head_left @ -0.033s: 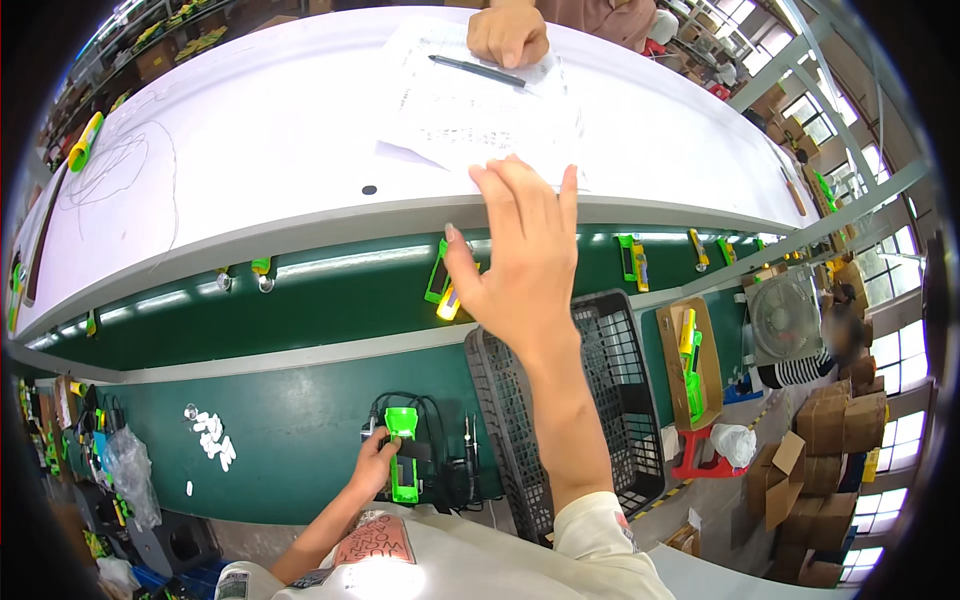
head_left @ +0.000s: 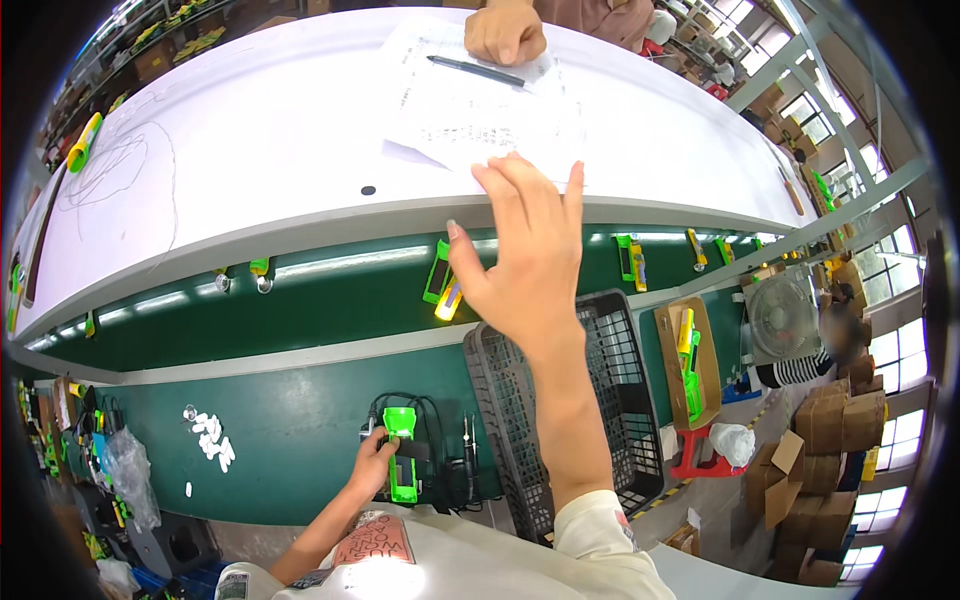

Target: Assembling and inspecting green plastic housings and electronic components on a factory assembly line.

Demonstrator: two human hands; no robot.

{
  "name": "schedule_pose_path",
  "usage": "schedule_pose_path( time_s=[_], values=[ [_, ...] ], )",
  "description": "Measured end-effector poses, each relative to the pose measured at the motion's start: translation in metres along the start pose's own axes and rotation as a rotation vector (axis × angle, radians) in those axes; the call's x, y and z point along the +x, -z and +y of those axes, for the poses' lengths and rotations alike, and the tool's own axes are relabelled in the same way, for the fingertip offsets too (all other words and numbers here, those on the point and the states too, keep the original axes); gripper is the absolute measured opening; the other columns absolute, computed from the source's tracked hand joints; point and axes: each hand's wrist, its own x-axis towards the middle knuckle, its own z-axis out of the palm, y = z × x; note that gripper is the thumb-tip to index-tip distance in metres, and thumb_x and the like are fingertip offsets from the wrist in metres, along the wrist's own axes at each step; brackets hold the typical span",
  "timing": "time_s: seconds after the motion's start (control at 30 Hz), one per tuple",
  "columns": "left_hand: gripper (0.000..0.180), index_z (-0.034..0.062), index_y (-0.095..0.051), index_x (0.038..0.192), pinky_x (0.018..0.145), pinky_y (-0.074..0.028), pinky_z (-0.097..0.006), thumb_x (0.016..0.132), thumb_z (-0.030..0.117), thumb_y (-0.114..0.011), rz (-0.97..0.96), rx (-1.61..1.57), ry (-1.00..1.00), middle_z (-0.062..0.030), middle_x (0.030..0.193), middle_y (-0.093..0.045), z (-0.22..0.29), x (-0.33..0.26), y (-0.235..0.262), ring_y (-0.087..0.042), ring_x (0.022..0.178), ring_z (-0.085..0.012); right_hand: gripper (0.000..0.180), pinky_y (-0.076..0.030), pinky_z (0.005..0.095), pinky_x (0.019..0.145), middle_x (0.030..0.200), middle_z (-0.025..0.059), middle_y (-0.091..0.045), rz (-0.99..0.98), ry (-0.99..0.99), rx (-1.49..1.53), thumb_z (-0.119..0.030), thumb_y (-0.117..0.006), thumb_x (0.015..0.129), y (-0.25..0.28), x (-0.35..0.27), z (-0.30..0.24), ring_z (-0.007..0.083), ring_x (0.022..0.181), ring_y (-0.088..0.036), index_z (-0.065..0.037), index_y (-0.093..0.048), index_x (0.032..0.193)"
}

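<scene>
My left hand (head_left: 371, 467) grips the side of a bright green plastic housing (head_left: 404, 420), with a dark rectangular part in its body, at the near edge of the green bench. Raised over the front edge of the white shelf, my right hand (head_left: 525, 265) is open with its fingers spread and holds nothing. Its fingertips are by the near end of the written paper sheets (head_left: 440, 110); whether they touch cannot be made out. On the sheets lies a dark pen (head_left: 475, 70). Behind my right hand, a green and yellow lamp (head_left: 449, 300) is partly hidden.
Another person's hand (head_left: 505, 33) rests on the sheets across the shelf. A black plastic crate (head_left: 620, 330) stands right of the housing, a cardboard box (head_left: 711, 370) with green and yellow parts beyond it. Soldering-iron-like tools (head_left: 470, 450), cables and small white pieces (head_left: 212, 438) lie on the bench.
My right hand has shifted very slightly to the right. My left hand and the housing stay where they were.
</scene>
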Motion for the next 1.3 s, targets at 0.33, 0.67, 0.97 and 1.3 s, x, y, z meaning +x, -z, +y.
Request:
schedule_pose_path(
  time_s=[0.33, 0.67, 0.97, 1.3],
  values=[
    [0.015, 0.0032, -0.059, 0.102, 0.075, -0.042, -0.026, 0.093, 0.014, -0.054, -0.022, -0.079, -0.036, -0.0018, 0.089, -0.059, -0.004, 0.006, -0.001, -0.051, 0.082, -0.0098, 0.018, -0.044, 0.0386, 0.079, 0.088, 0.0075, -0.062, 0.034, -0.079, -0.075, -0.007, -0.059, 0.077, 0.037, 0.023, 0.047, 0.0266, 0.087, -0.058, -0.005, -0.065, 0.093],
    [0.013, 0.0031, -0.060, 0.099, 0.076, -0.040, -0.026, 0.091, 0.012, -0.056, -0.008, -0.117, -0.115, -0.0017, 0.087, -0.058, -0.018, 0.015, -0.001, -0.050, 0.083, -0.0103, 0.022, -0.049, 0.0389, 0.071, 0.085, 0.0071, -0.058, -0.194, -0.100, -0.149, 0.001, -0.056, 0.080, 0.056, 0.027, 0.049, 0.0261, 0.085, -0.058, -0.011, -0.068, 0.094],
    [0.011, 0.0034, -0.061, 0.097, 0.075, -0.040, -0.026, 0.091, 0.012, -0.056, -0.015, -0.136, -0.099, -0.0013, 0.088, -0.059, -0.022, 0.014, -0.001, -0.050, 0.083, -0.0100, 0.026, -0.049, 0.0403, 0.071, 0.084, 0.0083, -0.057, -0.260, -0.096, -0.166, 0.003, -0.054, 0.080, 0.064, 0.028, 0.049, 0.0277, 0.083, -0.057, -0.012, -0.066, 0.097],
    [0.012, 0.0031, -0.061, 0.098, 0.075, -0.041, -0.027, 0.091, 0.012, -0.056, -0.015, -0.146, -0.110, -0.0016, 0.086, -0.059, -0.015, 0.005, -0.003, -0.051, 0.082, -0.0103, 0.027, -0.048, 0.0419, 0.075, 0.087, 0.0112, -0.059, -0.279, -0.102, -0.119, 0.004, -0.052, 0.079, 0.063, 0.030, 0.049, 0.0298, 0.086, -0.058, -0.011, -0.066, 0.098]
  ],
)
